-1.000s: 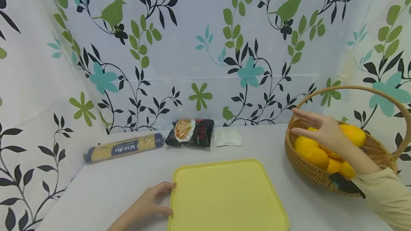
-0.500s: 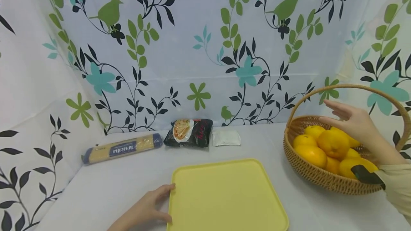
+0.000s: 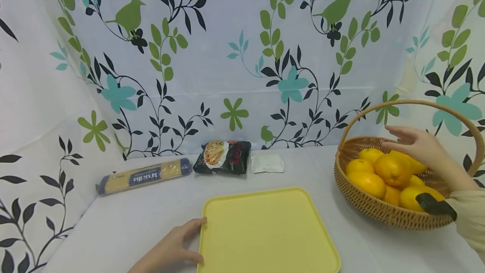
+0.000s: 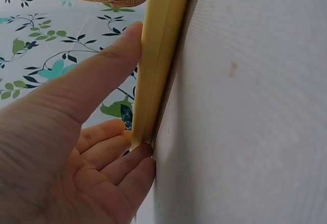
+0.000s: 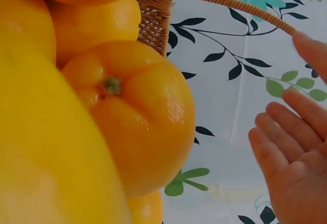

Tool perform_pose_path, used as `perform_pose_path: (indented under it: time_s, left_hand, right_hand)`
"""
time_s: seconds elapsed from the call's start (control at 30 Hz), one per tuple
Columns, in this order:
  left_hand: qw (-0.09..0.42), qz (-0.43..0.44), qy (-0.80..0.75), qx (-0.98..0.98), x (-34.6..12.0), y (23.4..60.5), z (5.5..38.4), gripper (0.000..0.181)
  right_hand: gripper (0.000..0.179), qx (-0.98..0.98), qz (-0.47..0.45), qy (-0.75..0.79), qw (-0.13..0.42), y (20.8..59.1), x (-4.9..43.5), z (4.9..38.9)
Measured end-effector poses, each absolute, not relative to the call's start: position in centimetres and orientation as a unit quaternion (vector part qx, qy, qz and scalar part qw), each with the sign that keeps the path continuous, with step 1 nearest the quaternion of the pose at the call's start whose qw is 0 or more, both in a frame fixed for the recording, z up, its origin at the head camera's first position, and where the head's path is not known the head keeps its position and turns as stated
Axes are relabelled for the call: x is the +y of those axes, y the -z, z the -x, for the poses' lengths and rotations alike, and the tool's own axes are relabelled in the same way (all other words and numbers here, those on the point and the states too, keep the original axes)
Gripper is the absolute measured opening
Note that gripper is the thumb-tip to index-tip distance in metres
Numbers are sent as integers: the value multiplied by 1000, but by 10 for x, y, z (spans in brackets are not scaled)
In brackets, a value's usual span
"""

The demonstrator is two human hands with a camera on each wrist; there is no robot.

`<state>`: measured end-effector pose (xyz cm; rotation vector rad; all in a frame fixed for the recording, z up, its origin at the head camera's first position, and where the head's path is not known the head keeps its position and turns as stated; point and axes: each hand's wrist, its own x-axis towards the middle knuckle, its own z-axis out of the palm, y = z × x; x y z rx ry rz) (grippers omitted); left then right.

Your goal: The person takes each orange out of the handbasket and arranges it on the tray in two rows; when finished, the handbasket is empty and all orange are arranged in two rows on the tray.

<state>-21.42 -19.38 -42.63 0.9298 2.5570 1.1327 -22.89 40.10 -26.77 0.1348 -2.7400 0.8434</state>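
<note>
My left hand (image 3: pixel 174 243) rests at the left edge of a flat yellow tray (image 3: pixel 265 231), thumb and fingertips on its rim. In the left wrist view the tray's side (image 4: pixel 156 55) runs past the thumb (image 4: pixel 110 63), and the fingers lie fairly straight. To the right, my right hand (image 3: pixel 418 144) hovers over a wicker basket (image 3: pixel 352 199) heaped with oranges and yellow fruit. The right wrist view shows its fingers (image 5: pixel 288 132) loosely extended and holding nothing, beside a large orange (image 5: pixel 138 114). A smooth yellow fruit (image 5: pixel 46 152) fills that view's lower left.
The basket's tall arched handle (image 3: pixel 409 102) rises around the right hand. Along the back lie a long pasta packet (image 3: pixel 145 176), a black food packet (image 3: pixel 223 158) and a small white packet (image 3: pixel 267 163). A patterned cloth (image 3: pixel 212 54) hangs behind the white table.
My right hand has drawn back to the right over the basket, uncovering more of the fruit, then dipped slightly. The left hand stays at the tray's edge.
</note>
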Motion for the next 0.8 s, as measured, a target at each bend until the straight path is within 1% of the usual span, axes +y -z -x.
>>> perform_pose_path:
  time_s: [0.1, 0.2, 0.5, 0.67, 0.8]
  left_hand:
    - [87, -322, -378, 864, -194, 428, 213, 85]
    - [74, -328, -369, 866, -195, 429, 212, 85]
    - [94, -303, -374, 871, -193, 427, 211, 84]
    - [92, -305, -375, 870, -193, 428, 211, 84]
    - [78, -318, -368, 870, -194, 430, 211, 85]
  right_hand:
    - [68, -954, -38, -277, 111, 270, 401, 232]
    - [70, -956, -31, -276, 100, 273, 400, 234]
    - [75, -954, -12, -281, 99, 278, 403, 235]
    - [83, -949, 24, -307, 65, 280, 412, 233]
    - [89, -948, 43, -313, 45, 285, 419, 235]
